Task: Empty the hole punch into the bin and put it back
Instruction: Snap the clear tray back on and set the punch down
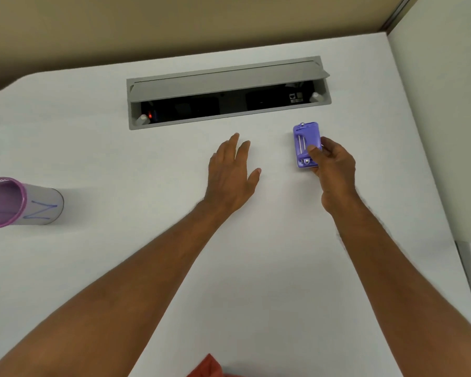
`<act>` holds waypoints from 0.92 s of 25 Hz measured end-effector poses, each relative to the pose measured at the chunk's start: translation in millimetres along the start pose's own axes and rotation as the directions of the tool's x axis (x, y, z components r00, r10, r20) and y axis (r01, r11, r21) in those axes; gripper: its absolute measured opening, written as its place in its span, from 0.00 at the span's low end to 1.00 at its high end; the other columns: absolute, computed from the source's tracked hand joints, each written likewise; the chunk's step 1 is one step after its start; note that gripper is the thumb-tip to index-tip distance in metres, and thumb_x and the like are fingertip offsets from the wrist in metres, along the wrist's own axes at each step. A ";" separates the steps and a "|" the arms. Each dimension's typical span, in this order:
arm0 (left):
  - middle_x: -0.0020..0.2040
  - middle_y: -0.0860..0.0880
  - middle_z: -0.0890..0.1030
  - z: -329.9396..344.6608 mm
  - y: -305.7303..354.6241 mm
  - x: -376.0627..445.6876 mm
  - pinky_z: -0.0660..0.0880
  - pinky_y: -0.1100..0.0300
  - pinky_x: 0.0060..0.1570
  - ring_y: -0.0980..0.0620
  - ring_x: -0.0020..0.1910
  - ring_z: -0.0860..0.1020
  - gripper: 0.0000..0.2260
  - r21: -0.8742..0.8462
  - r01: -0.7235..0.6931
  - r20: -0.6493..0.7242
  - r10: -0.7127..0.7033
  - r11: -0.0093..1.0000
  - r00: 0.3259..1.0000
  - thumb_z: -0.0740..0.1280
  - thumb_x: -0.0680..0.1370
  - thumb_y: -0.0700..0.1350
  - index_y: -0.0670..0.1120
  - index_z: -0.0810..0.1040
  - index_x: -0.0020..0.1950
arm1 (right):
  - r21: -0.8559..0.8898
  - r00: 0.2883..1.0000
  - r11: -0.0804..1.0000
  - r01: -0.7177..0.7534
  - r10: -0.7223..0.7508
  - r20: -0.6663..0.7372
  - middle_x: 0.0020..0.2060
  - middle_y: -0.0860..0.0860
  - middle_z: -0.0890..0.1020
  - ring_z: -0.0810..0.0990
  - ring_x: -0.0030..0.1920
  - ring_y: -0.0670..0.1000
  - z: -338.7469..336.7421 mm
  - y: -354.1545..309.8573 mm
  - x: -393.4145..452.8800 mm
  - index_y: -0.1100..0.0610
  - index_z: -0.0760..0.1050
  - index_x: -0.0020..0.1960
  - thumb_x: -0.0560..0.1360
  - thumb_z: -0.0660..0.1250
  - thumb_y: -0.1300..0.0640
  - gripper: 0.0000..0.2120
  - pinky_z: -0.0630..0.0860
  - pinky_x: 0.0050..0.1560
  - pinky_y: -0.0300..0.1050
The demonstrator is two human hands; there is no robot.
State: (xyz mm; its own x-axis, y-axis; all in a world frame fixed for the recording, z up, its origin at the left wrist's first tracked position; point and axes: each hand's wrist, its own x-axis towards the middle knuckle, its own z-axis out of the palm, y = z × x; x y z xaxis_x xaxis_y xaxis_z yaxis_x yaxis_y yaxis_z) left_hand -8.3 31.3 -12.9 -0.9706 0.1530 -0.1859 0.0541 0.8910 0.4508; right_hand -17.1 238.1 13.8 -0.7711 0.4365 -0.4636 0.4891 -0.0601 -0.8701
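A small purple hole punch sits at the middle right of the white desk, its underside with metal pins turned toward me. My right hand grips its near right side with thumb and fingers. My left hand hovers flat over the desk to the left of the punch, fingers spread and holding nothing. No bin can be seen apart from a purple-rimmed cup at the far left.
A grey cable hatch with its lid raised is set into the desk behind the hands. A white cylindrical cup with a purple rim stands at the left edge. A partition wall borders the desk on the right. Something red shows at the bottom edge.
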 end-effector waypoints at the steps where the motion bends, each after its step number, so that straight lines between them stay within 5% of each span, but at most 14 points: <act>1: 0.83 0.44 0.55 3.9 -0.9 2.0 0.57 0.42 0.80 0.41 0.82 0.55 0.29 0.029 -0.006 0.015 0.006 1.000 1.000 0.63 0.82 0.56 0.46 0.61 0.80 | -0.016 1.000 1.000 0.013 -0.013 -0.011 0.63 0.56 0.83 0.83 0.63 0.57 -3.3 1.4 8.2 0.58 0.76 0.69 0.78 0.72 0.60 0.20 0.78 0.68 0.58; 4: 0.84 0.43 0.53 15.6 -3.7 2.9 0.52 0.42 0.81 0.40 0.82 0.53 0.30 0.104 -0.040 0.047 0.035 0.994 0.998 0.61 0.83 0.56 0.45 0.59 0.81 | -0.077 0.997 0.995 0.060 -0.064 -0.044 0.63 0.54 0.83 0.82 0.63 0.56 -12.4 6.7 28.0 0.58 0.76 0.69 0.78 0.72 0.59 0.20 0.80 0.66 0.56; 6: 0.84 0.43 0.53 21.2 -4.8 2.9 0.50 0.42 0.81 0.41 0.82 0.52 0.30 0.128 -0.037 0.047 0.031 0.991 0.998 0.60 0.83 0.56 0.45 0.58 0.81 | -0.138 0.993 0.986 0.096 -0.105 -0.055 0.61 0.52 0.83 0.82 0.61 0.53 -16.7 9.3 36.2 0.58 0.76 0.69 0.79 0.72 0.57 0.20 0.81 0.61 0.47; 11: 0.83 0.44 0.55 27.9 -5.5 2.8 0.51 0.42 0.81 0.41 0.82 0.53 0.29 0.149 -0.027 0.012 0.025 0.989 1.000 0.60 0.83 0.56 0.45 0.59 0.81 | -0.446 0.964 0.872 0.203 -0.259 -0.066 0.61 0.52 0.84 0.81 0.57 0.49 -21.6 18.7 45.5 0.57 0.77 0.69 0.81 0.68 0.52 0.19 0.70 0.54 0.30; 16: 0.84 0.44 0.54 30.9 -8.1 2.4 0.51 0.42 0.82 0.42 0.83 0.53 0.29 0.178 -0.036 0.015 0.034 0.983 0.999 0.58 0.83 0.57 0.46 0.58 0.81 | -0.526 0.936 0.807 0.266 -0.346 -0.058 0.51 0.55 0.86 0.82 0.50 0.53 -22.0 18.7 45.9 0.57 0.82 0.63 0.81 0.67 0.53 0.14 0.73 0.50 0.37; 23: 0.84 0.44 0.53 31.9 -10.5 3.0 0.50 0.43 0.82 0.42 0.83 0.52 0.30 0.193 -0.050 0.016 0.048 0.980 0.999 0.57 0.84 0.58 0.46 0.57 0.82 | -0.464 0.938 0.844 0.269 -0.338 -0.072 0.55 0.54 0.85 0.84 0.53 0.52 -24.3 20.8 47.5 0.56 0.80 0.64 0.81 0.69 0.53 0.14 0.78 0.54 0.39</act>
State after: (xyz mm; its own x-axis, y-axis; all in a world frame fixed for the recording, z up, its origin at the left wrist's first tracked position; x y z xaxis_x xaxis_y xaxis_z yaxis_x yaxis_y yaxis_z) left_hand -4.3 36.0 -46.1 -0.9631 0.2020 -0.1781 0.1467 0.9481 0.2820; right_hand -33.6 279.4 -22.2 -0.8598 0.4941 -0.1287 0.3946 0.4830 -0.7817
